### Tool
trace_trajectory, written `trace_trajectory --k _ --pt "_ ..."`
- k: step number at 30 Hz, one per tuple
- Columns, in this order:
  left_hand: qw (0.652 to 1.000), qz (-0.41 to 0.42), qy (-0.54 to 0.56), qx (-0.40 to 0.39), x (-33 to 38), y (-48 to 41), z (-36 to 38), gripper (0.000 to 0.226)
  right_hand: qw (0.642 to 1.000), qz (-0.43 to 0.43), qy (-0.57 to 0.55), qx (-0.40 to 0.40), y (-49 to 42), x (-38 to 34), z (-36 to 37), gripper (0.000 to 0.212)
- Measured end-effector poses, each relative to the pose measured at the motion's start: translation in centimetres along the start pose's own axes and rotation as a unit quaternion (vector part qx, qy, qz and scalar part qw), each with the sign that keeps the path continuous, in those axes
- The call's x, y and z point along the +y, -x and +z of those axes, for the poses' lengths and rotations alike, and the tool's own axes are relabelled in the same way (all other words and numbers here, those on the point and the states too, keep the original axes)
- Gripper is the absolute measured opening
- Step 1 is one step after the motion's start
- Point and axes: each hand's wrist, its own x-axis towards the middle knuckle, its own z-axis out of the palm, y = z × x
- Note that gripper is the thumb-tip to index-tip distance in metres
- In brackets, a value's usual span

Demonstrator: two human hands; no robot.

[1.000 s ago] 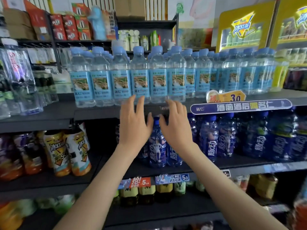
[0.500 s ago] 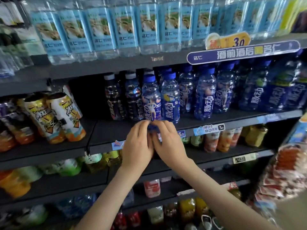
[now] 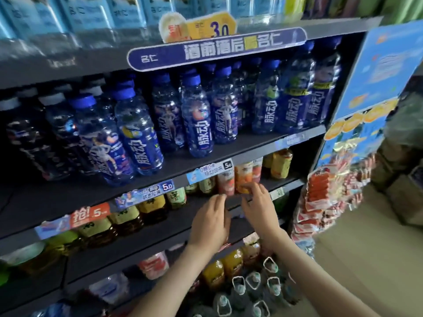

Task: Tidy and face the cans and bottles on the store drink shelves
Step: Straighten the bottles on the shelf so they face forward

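Both hands reach to the tea shelf (image 3: 286, 184): right hand (image 3: 259, 208) has loose fingertips on an orange-labelled bottle (image 3: 243, 180); left hand (image 3: 211, 221), fingers half curled, holds nothing, near a pink-labelled bottle (image 3: 226, 183). Above stand blue bottles (image 3: 199, 124).

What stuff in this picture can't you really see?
- Head view: the tops of the peach drink bottles hide behind the price tag.
- The pale blue water bottles are cut off by the top edge.
- Small tag writing is too blurry to read.
- Whether the right hand or left hand grips a bottle is unclear.
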Motion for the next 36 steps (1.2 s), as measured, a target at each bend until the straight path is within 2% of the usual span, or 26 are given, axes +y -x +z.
trace_trajectory --k 2,4,7,9,15,19,25,32,36 --pt "0.999 -0.042 -0.007 -0.007 0.8 -1.3 2.2 0.047 1.0 0.007 0.009 -0.023 -1.5 3.3 -0.4 0.023" --pt "0.997 -0.079 -0.012 -0.016 1.7 -2.4 4.4 0.047 0.999 -0.007 0.023 -0.049 -2.9 5.9 -0.7 0.019" --pt "0.99 -0.138 -0.014 -0.039 3.3 -3.5 7.4 0.047 0.994 -0.022 0.035 -0.098 -4.4 8.7 -1.2 0.024" --pt "0.984 -0.168 -0.018 -0.056 4.0 -3.6 8.3 0.052 0.991 -0.038 0.045 -0.12 -4.7 9.4 -1.1 0.025" --pt "0.953 -0.301 -0.019 -0.034 5.2 -1.7 7.7 0.05 0.974 -0.103 0.018 -0.201 -4.4 7.8 0.3 0.034" --pt "0.935 -0.351 -0.047 -0.007 4.2 0.8 5.4 0.05 0.96 -0.134 -0.025 -0.245 -2.4 4.8 2.2 0.036" --pt "0.903 -0.417 -0.093 0.039 1.3 6.3 -0.4 0.05 0.937 -0.213 -0.067 -0.267 1.2 -1.8 5.1 0.033" --pt "0.871 -0.462 -0.14 0.098 -3.1 15.7 -9.5 0.045 0.909 -0.28 -0.13 -0.28 8.7 -12.9 9.8 0.03" --pt "0.861 -0.468 -0.162 0.112 -6.8 22.7 -15.7 0.043 0.896 -0.287 -0.154 -0.301 15.0 -20.5 13.3 0.031"
